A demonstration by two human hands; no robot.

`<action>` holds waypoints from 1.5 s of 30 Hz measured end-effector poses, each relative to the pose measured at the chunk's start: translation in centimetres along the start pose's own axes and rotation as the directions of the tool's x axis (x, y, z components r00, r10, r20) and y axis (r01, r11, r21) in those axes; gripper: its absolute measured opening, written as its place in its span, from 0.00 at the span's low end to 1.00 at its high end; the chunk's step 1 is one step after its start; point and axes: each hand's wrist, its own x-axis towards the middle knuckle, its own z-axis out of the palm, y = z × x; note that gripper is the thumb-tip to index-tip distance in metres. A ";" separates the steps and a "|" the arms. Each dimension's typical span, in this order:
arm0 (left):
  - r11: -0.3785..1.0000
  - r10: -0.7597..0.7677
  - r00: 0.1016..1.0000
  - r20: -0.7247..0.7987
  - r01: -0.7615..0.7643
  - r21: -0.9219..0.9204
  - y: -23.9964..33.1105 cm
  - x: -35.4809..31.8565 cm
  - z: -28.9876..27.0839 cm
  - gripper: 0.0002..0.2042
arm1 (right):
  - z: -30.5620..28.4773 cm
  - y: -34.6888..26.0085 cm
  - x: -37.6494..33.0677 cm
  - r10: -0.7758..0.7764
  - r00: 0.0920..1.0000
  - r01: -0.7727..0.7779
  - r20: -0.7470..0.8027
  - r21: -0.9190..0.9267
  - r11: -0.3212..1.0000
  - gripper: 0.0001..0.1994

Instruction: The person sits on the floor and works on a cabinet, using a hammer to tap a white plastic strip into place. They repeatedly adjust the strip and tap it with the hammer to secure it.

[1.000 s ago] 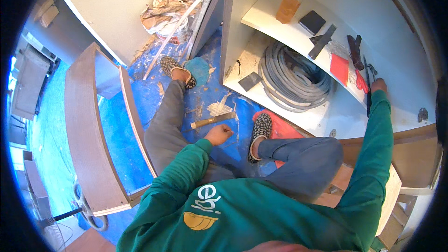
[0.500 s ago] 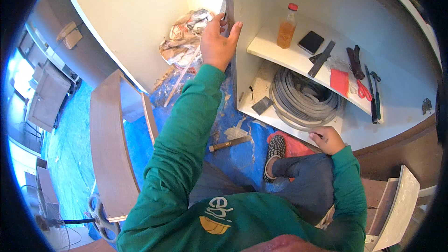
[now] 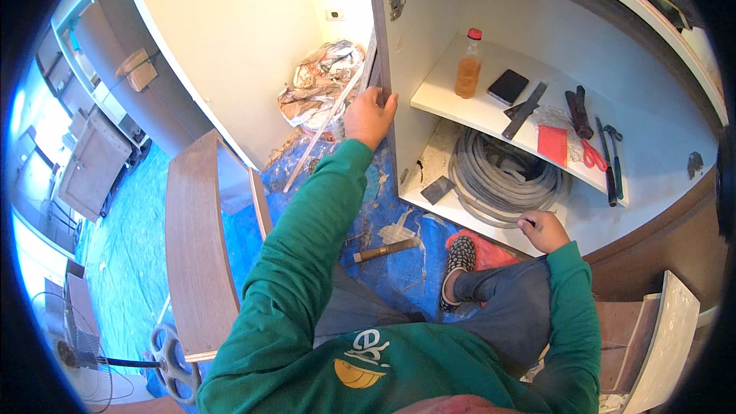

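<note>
My left hand (image 3: 370, 116) is closed at the front left edge of an open cabinet (image 3: 387, 138), its thumb on the front of that edge; its fingertips are partly hidden. Close to the cabinet's bottom shelf, my right hand (image 3: 546, 231) is pinched on something small and dark that I cannot make out. Beside it lies a coil of grey hose or cable (image 3: 502, 176). A dark flat piece (image 3: 437, 190) lies left of the coil. On the shelf above stand or lie a bottle (image 3: 468, 65) with a red cap, a black phone-like slab (image 3: 507, 87) and a dark square-like tool (image 3: 525, 111).
Red-handled scissors (image 3: 593, 156), a hammer (image 3: 616, 161) and a red packet (image 3: 552, 145) lie on the shelf. A chisel-like tool (image 3: 387, 250) rests on the blue floor sheet (image 3: 368, 276). A curved wooden panel (image 3: 195, 253) stands left, near a fan (image 3: 73, 356). Crumpled paper (image 3: 322, 80) fills the corner.
My left hand has moved down along the cabinet's edge, and its fingers have curled in. My right hand has stayed near the bottom shelf. The view has shifted slightly.
</note>
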 end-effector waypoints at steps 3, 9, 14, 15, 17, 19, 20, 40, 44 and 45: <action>0.996 0.080 0.993 -0.085 -0.083 -0.025 0.6 0.7 -1.1 0.22 | 0.0 0.5 0.0 0.018 1.000 -0.017 0.023 -0.020 1.000 0.12; 0.944 0.223 0.911 -0.348 -0.291 -0.157 7.4 10.8 -7.1 0.26 | 0.0 0.1 0.0 0.016 1.000 -0.015 0.025 -0.034 0.999 0.12; 0.981 0.196 0.942 -0.273 -0.188 0.056 12.3 15.2 -10.4 0.28 | 0.0 0.4 0.1 0.040 0.999 -0.039 0.024 -0.056 0.998 0.12; 0.986 0.157 0.956 -0.249 -0.136 0.101 12.6 15.6 -10.5 0.29 | -0.1 0.2 0.1 0.046 0.998 -0.045 0.031 -0.055 0.997 0.12; 0.979 0.165 0.954 -0.252 -0.129 0.155 12.6 16.1 -10.5 0.28 | -0.3 -0.3 0.1 0.058 0.997 -0.056 0.045 -0.055 0.997 0.11; 0.976 0.170 0.955 -0.245 -0.129 0.175 12.5 16.3 -10.6 0.27 | -0.3 -0.2 0.0 0.062 0.997 -0.060 0.040 -0.046 0.997 0.11; 0.977 0.171 0.957 -0.236 -0.133 0.168 12.5 16.3 -10.5 0.26 | -0.3 -0.2 0.0 0.064 0.997 -0.063 0.036 -0.041 0.997 0.11; 0.945 0.324 0.895 -0.306 -0.291 0.148 13.5 15.5 -12.0 0.25 | -0.1 0.8 0.0 0.073 0.996 -0.071 0.049 -0.041 0.997 0.11; 0.920 0.391 0.860 -0.328 -0.356 0.163 13.3 15.3 -11.8 0.24 | -0.1 1.1 -0.1 0.057 0.998 -0.055 0.030 -0.052 0.997 0.11; 0.912 0.410 0.845 -0.344 -0.372 0.173 13.0 15.4 -11.7 0.24 | -0.1 1.1 -0.1 0.077 0.996 -0.075 0.046 -0.048 0.996 0.11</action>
